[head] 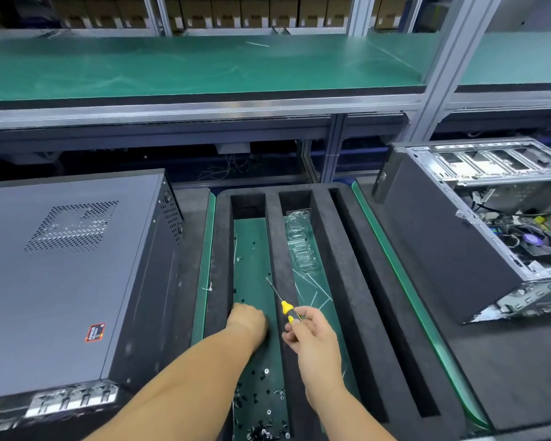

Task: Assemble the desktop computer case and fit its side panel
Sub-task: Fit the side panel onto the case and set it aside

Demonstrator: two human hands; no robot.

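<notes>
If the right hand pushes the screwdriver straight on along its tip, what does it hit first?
The right hand aims the screwdriver up and left. Its tip sits about over the foam divider beside the screw slot. Likely that divider comes first, though height above it is unclear.

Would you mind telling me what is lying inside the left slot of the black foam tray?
Loose black screws lie scattered on the green floor of the left slot. The left hand reaches in there, fingers hidden, covering whatever lies beneath.
</notes>
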